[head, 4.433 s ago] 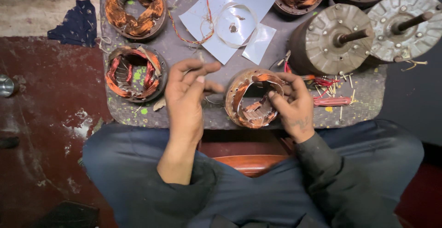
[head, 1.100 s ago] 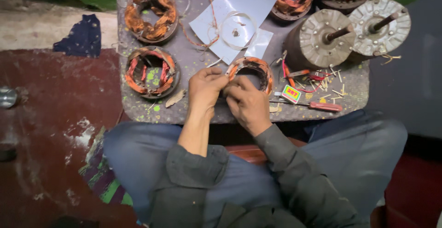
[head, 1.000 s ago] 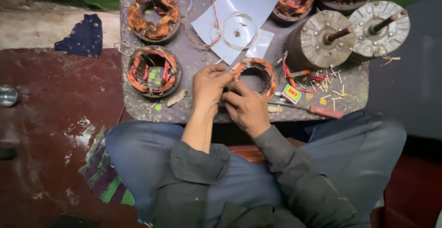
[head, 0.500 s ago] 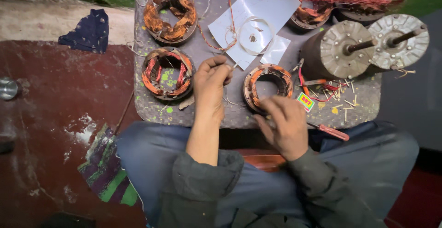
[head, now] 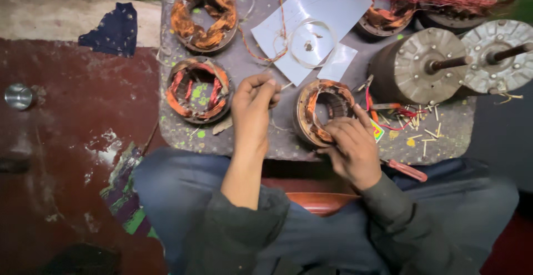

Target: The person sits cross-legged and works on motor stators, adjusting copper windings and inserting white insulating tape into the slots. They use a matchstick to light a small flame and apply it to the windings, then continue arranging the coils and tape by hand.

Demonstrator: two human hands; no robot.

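Observation:
A motor stator with copper windings point(head: 323, 110) stands on the grey board point(head: 277, 142) near its front edge. My right hand point(head: 350, 147) grips the stator's near rim, fingers curled over the winding. My left hand point(head: 252, 111) rests on the board just left of the stator, fingers pinched on a thin wire or strip; what it is cannot be made out. A second stator with red and orange windings point(head: 198, 90) lies left of my left hand.
A third stator point(head: 204, 15) sits at the back left. White paper sheets with a wire loop point(head: 311, 31) lie behind. Two metal rotor housings with shafts point(head: 427, 69) stand at right. A red-handled tool point(head: 408, 170) lies at the front edge beside scattered sticks.
My hands, together on the stator a second ago, have parted: the left moved left onto the board, the right stayed on the stator's near rim.

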